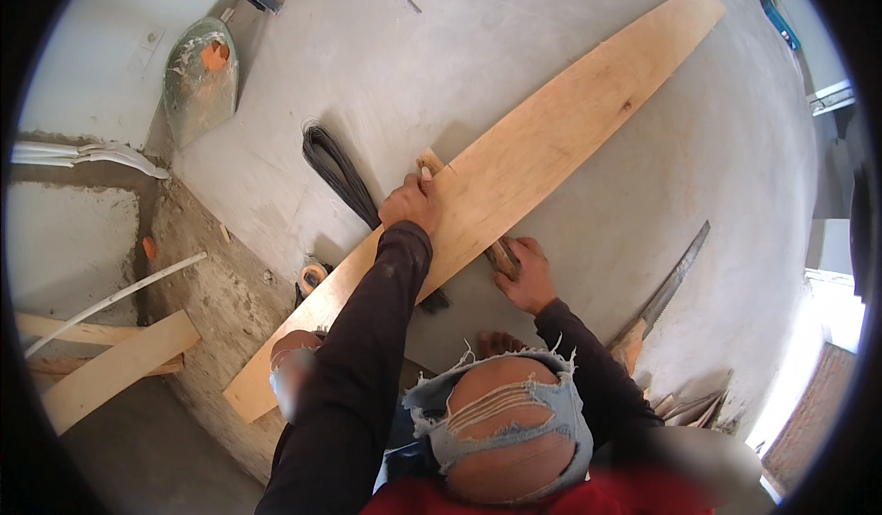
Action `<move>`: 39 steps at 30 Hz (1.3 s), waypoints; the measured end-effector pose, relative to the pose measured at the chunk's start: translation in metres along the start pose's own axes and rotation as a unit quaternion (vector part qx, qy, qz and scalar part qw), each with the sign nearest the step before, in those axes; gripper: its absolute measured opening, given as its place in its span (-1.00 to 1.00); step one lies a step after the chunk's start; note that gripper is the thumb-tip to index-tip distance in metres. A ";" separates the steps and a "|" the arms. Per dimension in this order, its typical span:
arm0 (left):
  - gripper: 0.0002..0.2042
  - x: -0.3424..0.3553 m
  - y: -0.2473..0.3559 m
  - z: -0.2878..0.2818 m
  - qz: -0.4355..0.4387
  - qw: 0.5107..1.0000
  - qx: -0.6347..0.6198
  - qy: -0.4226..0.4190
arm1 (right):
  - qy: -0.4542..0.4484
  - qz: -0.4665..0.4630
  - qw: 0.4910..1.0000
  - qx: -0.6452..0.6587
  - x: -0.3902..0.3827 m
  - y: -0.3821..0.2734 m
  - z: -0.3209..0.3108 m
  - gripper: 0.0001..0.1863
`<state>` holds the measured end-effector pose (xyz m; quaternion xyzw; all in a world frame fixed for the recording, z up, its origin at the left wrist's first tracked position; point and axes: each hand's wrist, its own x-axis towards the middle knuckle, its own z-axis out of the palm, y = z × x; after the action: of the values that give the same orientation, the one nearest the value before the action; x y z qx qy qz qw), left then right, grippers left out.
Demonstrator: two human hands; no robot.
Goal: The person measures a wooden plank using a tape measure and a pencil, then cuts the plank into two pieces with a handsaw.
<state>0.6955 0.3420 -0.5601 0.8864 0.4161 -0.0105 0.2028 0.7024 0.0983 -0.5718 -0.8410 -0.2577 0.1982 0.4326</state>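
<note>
A long, pale wooden plank (560, 120) lies slantwise in front of me, from lower left to upper right. My left hand (411, 204) is closed at its far edge, fingers curled and thumb beside the end of a short piece of wood (429, 159). That piece appears to run beneath the plank, whose width hides its middle. On the near side, my right hand (530, 276) grips a rough wooden end sticking out from under the plank. A looped bundle of black wire (338, 170) passes under the plank beside my left hand.
A handsaw (675, 276) rests at right, near wood scraps (694, 409). An orange-and-black round object (313, 278) lies by the plank's lower part. Farther off are a green scoop (197, 88), white conduits (87, 154), loose boards (124, 368) beyond a floor edge, and a blue tool (777, 17).
</note>
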 end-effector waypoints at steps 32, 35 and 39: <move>-0.43 -0.006 -0.007 -0.008 -0.011 1.000 0.008 0.017 | 0.077 0.112 0.969 -0.206 -0.188 0.074 -0.094 -0.42; -0.38 -0.007 0.004 -0.006 0.001 1.000 0.022 -0.010 | 0.079 0.159 0.947 -0.268 -0.229 0.093 -0.114 -0.30; -0.37 -0.007 0.001 -0.006 -0.013 0.999 0.036 -0.013 | 0.041 0.172 0.952 -0.249 -0.255 0.093 -0.109 -0.16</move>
<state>0.6903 0.3383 -0.5529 0.8874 0.4243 -0.0399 0.1759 0.5862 -0.1699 -0.5611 -0.9610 -0.1323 0.1646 0.1784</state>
